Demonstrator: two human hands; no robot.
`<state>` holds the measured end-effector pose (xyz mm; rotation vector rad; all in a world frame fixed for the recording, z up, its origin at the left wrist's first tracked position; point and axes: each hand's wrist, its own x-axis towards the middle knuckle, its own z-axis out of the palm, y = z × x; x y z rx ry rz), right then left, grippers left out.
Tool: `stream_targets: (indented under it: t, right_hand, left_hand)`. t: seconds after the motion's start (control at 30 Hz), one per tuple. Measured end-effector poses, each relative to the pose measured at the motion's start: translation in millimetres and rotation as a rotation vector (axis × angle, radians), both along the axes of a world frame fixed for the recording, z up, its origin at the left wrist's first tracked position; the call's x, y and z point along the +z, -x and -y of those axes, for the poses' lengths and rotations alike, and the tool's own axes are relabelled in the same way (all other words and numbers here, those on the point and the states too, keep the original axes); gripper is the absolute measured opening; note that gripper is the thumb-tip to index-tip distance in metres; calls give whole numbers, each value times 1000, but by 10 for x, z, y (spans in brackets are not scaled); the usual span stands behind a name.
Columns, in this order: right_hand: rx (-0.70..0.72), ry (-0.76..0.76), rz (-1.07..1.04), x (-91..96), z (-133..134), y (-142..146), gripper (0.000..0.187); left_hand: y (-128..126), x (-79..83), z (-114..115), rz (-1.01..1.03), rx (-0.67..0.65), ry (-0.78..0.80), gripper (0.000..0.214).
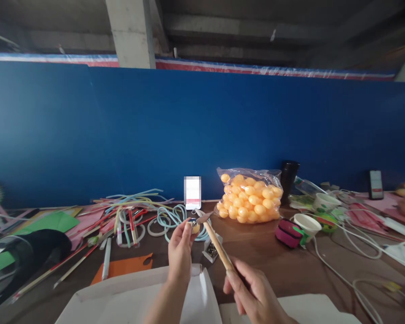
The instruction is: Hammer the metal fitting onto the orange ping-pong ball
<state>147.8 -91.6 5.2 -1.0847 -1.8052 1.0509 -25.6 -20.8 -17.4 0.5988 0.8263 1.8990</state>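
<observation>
My left hand (pixel 179 249) is raised above the table, its fingers pinched on a small round yellowish ball (pixel 195 226) with a dark patch. My right hand (pixel 253 292) is closed round the wooden handle of a paintbrush (pixel 216 245). The brush tip touches the ball from the right. Both hands hover over white paper sheets (pixel 128 297) at the near edge of the brown table (pixel 256 265).
A clear bag of orange balls (pixel 249 195) sits behind the hands. Coloured straws and rings (pixel 135 216) lie at left, with orange paper (pixel 124 267). At right are paper cups (pixel 307 223), a pink pouch (pixel 288 233), white cables (pixel 354 252), a black cup (pixel 289 180). A blue wall stands behind.
</observation>
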Motion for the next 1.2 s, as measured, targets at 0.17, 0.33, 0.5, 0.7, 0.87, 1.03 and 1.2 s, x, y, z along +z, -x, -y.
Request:
stream_targets:
  t: [0.17,0.33,0.5,0.7,0.87,1.03,1.2]
  right_hand:
    - [-15,10,11,-6,9,-1,47]
    - [-31,20,-28,-5,4,-2,46]
    - [-16,13,2,-20,-14,-8,46]
    - [-23,9,-65,-76,-36,-38,42]
    - [9,-20,-23,-75,-35,-49,45]
    - [29,-78,-6,-78,-17,-41,38]
    - [58,-102,76,-78,-39,-50,39]
  left_hand:
    - [-1,14,16,5,-5,-2,37]
    - [-6,36,22,19,-12,-4,39]
    - [0,31,20,41,-15,-16,39]
    - [-2,65,41,71,-22,3,39]
    - [-6,61,32,83,-29,6,38]
    - [-3,49,29,65,-37,-4,34]
    - [-4,57,32,50,-42,-4,34]
